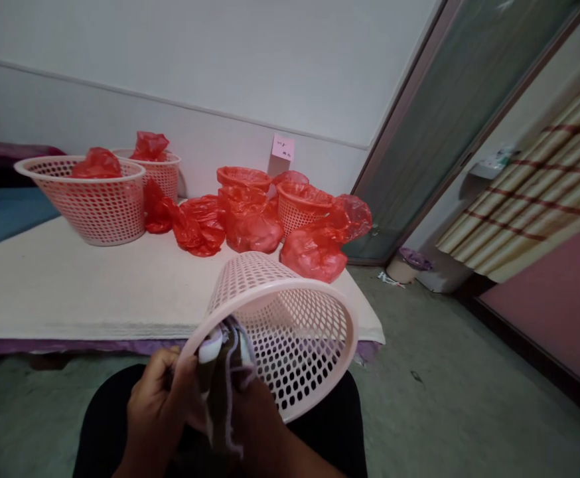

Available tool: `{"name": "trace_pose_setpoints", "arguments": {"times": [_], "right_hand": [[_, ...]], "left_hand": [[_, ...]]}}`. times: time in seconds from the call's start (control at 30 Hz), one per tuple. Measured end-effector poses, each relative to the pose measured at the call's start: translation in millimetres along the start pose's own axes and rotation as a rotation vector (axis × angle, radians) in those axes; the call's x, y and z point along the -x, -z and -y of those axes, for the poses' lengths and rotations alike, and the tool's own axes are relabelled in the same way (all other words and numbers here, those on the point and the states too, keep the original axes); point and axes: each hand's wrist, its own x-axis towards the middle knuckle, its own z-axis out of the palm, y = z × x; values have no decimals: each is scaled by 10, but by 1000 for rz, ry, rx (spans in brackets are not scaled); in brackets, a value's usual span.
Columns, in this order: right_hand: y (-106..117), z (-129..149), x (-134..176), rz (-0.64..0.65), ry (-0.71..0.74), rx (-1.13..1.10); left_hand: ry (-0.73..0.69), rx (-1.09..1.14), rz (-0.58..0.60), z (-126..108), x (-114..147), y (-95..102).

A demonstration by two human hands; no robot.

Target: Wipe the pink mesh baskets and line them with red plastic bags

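Observation:
A pale pink perforated plastic basket (250, 271) lies tilted over my lap, its wide mouth turned toward me. My left hand (158, 392) is closed on the basket's rim at the lower left. A folded brown and white cloth (220, 372) with a light purple edge hangs over that side of the rim, partly inside the basket. My right hand (257, 411) reaches to the mouth and presses the cloth against the inner wall, its fingers mostly covered by the cloth.
On the white padded bed (121, 292) stand a pink basket (115, 212) and another pink basket (166, 178) behind it, both holding red bags. Red plastic bags (200, 226) and a bag-lined basket (300, 216) are grouped to the right. A small bin (403, 269) stands by the glass door.

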Motion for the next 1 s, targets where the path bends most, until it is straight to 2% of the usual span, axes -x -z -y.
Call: {"name": "trace_pose_setpoints", "arguments": {"times": [0.1, 0.2, 0.33, 0.43, 0.5, 0.6, 0.7, 0.77, 0.87, 0.93, 1.0], "right_hand": [[86, -222, -158, -5, -111, 223], [226, -521, -419, 33, -120, 493], [369, -816, -829, -18, -181, 561], [343, -868, -967, -51, -210, 560], [287, -818, -897, -15, -183, 543], [267, -622, -586, 99, -88, 510], [348, -332, -168, 177, -24, 443], [380, -160, 94, 214, -53, 303], [310, -69, 373, 91, -98, 343], [219, -131, 459, -25, 3, 492], [150, -235, 479, -124, 181, 658]], "left_hand": [[-71, 10, -12, 42, 6, 26], [-159, -12, 13, 30, 36, 19], [-287, -30, 42, 7, 49, -14], [-360, -52, 36, -4, 16, -29], [-387, -68, 27, -8, -17, -26], [-382, -65, 18, -2, -74, 2], [-261, -31, 1, -5, -149, 45], [-151, -9, -23, -34, -216, 64], [-42, 66, -48, -128, -330, 53], [3, 150, -29, -206, -398, 22], [35, 221, 19, -275, -447, -9]]}}
